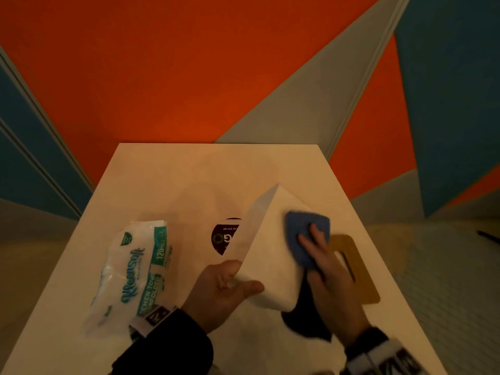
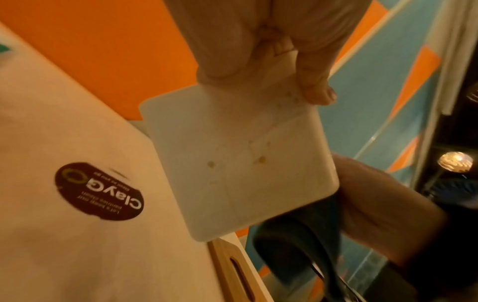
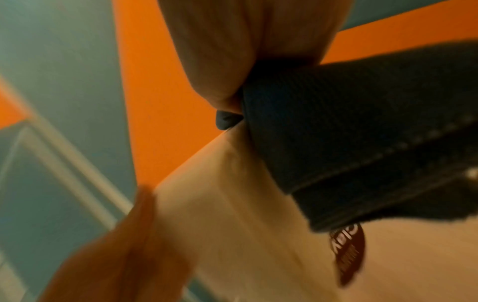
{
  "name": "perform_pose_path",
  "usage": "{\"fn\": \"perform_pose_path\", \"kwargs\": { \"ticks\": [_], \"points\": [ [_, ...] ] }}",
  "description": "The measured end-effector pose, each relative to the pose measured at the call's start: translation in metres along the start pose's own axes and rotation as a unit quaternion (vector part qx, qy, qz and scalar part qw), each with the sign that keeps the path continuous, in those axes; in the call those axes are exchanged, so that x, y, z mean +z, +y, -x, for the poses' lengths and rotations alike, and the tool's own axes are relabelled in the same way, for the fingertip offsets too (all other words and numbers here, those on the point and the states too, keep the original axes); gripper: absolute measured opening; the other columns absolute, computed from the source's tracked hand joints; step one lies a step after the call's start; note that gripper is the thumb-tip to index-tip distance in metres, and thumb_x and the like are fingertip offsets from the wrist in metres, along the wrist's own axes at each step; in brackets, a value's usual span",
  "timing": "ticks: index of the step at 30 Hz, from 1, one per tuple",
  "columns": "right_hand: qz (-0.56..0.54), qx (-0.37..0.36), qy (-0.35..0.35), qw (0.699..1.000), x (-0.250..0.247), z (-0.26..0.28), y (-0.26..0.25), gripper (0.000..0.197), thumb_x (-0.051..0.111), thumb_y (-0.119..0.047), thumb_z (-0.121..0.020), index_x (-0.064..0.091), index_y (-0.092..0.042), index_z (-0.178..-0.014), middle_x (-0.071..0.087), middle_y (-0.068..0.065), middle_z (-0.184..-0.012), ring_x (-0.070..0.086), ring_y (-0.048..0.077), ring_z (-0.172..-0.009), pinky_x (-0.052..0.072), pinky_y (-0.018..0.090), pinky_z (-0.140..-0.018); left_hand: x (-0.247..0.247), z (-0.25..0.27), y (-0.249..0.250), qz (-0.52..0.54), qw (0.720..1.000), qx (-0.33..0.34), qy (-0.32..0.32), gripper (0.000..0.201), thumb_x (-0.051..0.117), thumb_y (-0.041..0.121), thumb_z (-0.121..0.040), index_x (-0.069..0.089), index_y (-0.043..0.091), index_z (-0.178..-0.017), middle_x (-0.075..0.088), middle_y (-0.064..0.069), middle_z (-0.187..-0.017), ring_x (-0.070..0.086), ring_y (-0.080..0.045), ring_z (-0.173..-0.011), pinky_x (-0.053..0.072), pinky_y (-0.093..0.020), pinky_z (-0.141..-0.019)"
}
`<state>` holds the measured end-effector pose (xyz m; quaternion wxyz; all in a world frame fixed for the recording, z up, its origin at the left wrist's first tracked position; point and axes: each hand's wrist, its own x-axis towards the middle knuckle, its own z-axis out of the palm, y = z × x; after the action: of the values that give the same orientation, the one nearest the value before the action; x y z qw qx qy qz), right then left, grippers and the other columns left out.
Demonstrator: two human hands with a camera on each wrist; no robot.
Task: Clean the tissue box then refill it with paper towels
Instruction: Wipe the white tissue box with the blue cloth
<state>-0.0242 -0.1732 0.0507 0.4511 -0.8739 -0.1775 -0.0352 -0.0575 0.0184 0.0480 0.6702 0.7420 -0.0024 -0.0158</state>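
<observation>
Fingers (image 1: 315, 240) of the right hand (image 1: 328, 277) lie straight, pressing a blue folded cleaning cloth (image 1: 304, 234) flat against the upper face of the white rectangular plastic tissue box (image 1: 273, 255). The left hand (image 1: 226, 289) pinches the box's near end, thumb on top, holding it tilted above the white desk (image 1: 173, 185). Its long axis runs from near the person up and away, far end raised. Brownish spots remain on one face in the left wrist view, so I judge cleaning is under way. Refilling is left: the clear plastic pack of paper towels (image 1: 132, 272) lies unopened at the left, and the flat tan wooden lid with a slot (image 1: 354, 269) rests at the right.
</observation>
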Motion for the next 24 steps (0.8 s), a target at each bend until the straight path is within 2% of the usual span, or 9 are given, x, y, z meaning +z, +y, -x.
{"fn": "perform_pose_path", "kwargs": {
  "ticks": [3, 6, 9, 12, 14, 16, 19, 21, 24],
  "points": [
    [-0.173, 0.141, 0.087, 0.971, -0.021, -0.029, 0.008, 0.042, 0.041, -0.005, -0.095, 0.042, -0.023, -0.133, 0.032, -0.006, -0.147, 0.035, 0.016, -0.134, 0.034, 0.026, -0.101, 0.001, 0.0, 0.003, -0.076, 0.995, 0.047, -0.04, 0.024, 0.061, 0.054, -0.05, 0.063, 0.043, -0.072, 0.069, 0.031, -0.072, 0.061, 0.012, -0.083, 0.044, 0.0, -0.068],
    [-0.416, 0.188, 0.077, 0.886, -0.034, -0.037, 0.017, 0.04, 0.034, -0.009, -0.097, 0.048, -0.026, -0.13, 0.055, -0.005, -0.135, 0.057, 0.015, -0.116, 0.054, 0.028, -0.085, 0.004, -0.001, 0.007, -0.125, 0.985, 0.085, -0.077, 0.041, 0.062, 0.058, -0.051, 0.067, 0.033, -0.083, 0.066, 0.036, -0.082, 0.057, 0.011, -0.089, 0.04, 0.003, -0.073],
    [-0.467, 0.185, 0.07, 0.862, -0.036, -0.029, 0.017, 0.039, 0.029, -0.014, -0.098, 0.05, -0.027, -0.129, 0.062, -0.005, -0.126, 0.061, 0.02, -0.11, 0.052, 0.039, -0.089, 0.005, -0.006, 0.01, -0.184, 0.97, 0.127, -0.098, 0.054, 0.059, 0.068, -0.055, 0.06, 0.032, -0.095, 0.067, 0.025, -0.087, 0.053, 0.001, -0.096, 0.034, 0.001, -0.084],
    [-0.49, 0.186, 0.123, 0.843, -0.032, -0.017, 0.024, 0.036, 0.029, -0.014, -0.098, 0.059, -0.024, -0.116, 0.07, 0.0, -0.111, 0.067, 0.021, -0.093, 0.058, 0.034, -0.07, 0.007, -0.012, 0.025, -0.184, 0.967, 0.075, -0.163, 0.026, 0.063, 0.036, -0.067, 0.056, 0.041, -0.092, 0.059, 0.023, -0.092, 0.054, 0.001, -0.095, 0.044, -0.015, -0.086],
    [-0.463, 0.202, 0.176, 0.845, -0.027, -0.011, 0.029, 0.033, 0.031, -0.01, -0.095, 0.058, -0.019, -0.111, 0.063, 0.012, -0.117, 0.061, 0.032, -0.1, 0.053, 0.045, -0.076, 0.013, -0.016, 0.035, -0.185, 0.962, 0.026, -0.198, 0.043, 0.059, 0.006, -0.073, 0.046, 0.033, -0.104, 0.06, 0.008, -0.103, 0.056, -0.014, -0.101, 0.049, -0.034, -0.089],
    [-0.407, 0.206, 0.193, 0.869, -0.022, -0.006, 0.024, 0.027, 0.034, -0.007, -0.093, 0.059, -0.015, -0.1, 0.06, 0.016, -0.106, 0.057, 0.033, -0.095, 0.047, 0.053, -0.083, 0.021, -0.024, 0.04, -0.203, 0.958, 0.013, -0.2, 0.067, 0.051, -0.004, -0.076, 0.031, 0.031, -0.129, 0.052, 0.001, -0.128, 0.048, -0.017, -0.118, 0.043, -0.035, -0.1],
    [-0.372, 0.174, 0.164, 0.897, -0.012, 0.003, 0.004, 0.022, 0.044, -0.013, -0.081, 0.059, -0.026, -0.09, 0.059, 0.0, -0.099, 0.055, 0.018, -0.094, 0.045, 0.036, -0.084, 0.031, -0.034, 0.048, -0.15, 0.971, -0.02, -0.183, 0.061, 0.056, -0.005, -0.079, 0.036, 0.018, -0.132, 0.052, -0.006, -0.131, 0.049, -0.02, -0.119, 0.041, -0.034, -0.103],
    [-0.366, 0.142, 0.145, 0.908, -0.006, 0.011, -0.005, 0.025, 0.044, -0.025, -0.072, 0.057, -0.029, -0.094, 0.058, -0.007, -0.105, 0.055, 0.007, -0.097, 0.044, 0.024, -0.087, 0.034, -0.036, 0.051, -0.088, 0.984, -0.041, -0.151, 0.039, 0.059, -0.003, -0.08, 0.054, 0.016, -0.113, 0.066, -0.004, -0.108, 0.063, -0.014, -0.098, 0.051, -0.029, -0.089],
    [-0.299, 0.087, 0.138, 0.94, 0.001, 0.021, -0.004, 0.032, 0.045, -0.037, -0.069, 0.055, -0.03, -0.099, 0.054, -0.016, -0.114, 0.051, -0.018, -0.097, 0.04, 0.001, -0.083, 0.031, -0.036, 0.044, 0.013, 0.989, -0.07, -0.126, 0.027, 0.06, -0.006, -0.078, 0.062, 0.019, -0.086, 0.072, 0.013, -0.067, 0.066, 0.002, -0.064, 0.054, -0.012, -0.062]
  ]
}}
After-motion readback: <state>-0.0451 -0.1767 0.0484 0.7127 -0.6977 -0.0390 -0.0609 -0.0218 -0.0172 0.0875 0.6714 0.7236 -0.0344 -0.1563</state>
